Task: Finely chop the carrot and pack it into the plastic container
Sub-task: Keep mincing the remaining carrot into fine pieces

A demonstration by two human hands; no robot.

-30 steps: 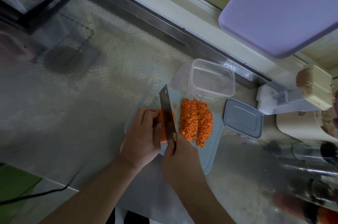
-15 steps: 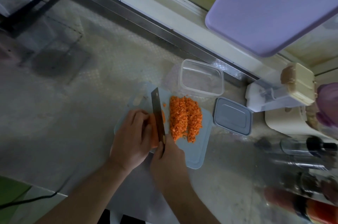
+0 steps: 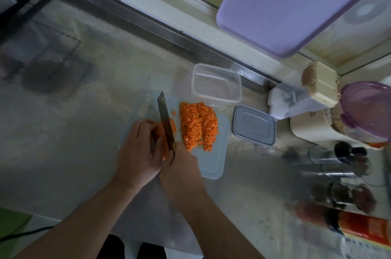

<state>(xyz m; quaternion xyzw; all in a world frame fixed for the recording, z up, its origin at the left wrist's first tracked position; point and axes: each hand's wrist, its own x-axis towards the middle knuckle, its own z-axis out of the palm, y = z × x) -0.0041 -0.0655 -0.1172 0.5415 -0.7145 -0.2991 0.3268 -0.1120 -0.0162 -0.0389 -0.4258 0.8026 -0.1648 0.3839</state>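
Observation:
A pale blue cutting board (image 3: 213,161) lies on the steel counter. On it sits a pile of finely diced carrot (image 3: 198,125). Left of the pile, my left hand (image 3: 139,148) holds down the uncut carrot piece (image 3: 173,126) with curled fingers. My right hand (image 3: 179,165) grips the handle of a cleaver (image 3: 166,120), whose blade stands on edge against the carrot piece beside my left fingers. The clear plastic container (image 3: 215,85) stands empty just behind the board. Its grey lid (image 3: 254,125) lies to the right of the board.
A purple board (image 3: 296,5) leans against the window ledge at the back right. White appliances (image 3: 296,104), a purple-lidded tub (image 3: 368,108), glass jars (image 3: 338,161) and a red bottle (image 3: 364,231) crowd the right side. A dark rack's shadow falls on the counter at the left.
The camera view has shifted. The cleaver stays against the carrot piece while both hands keep their hold; a slice shows on the blade's right side.

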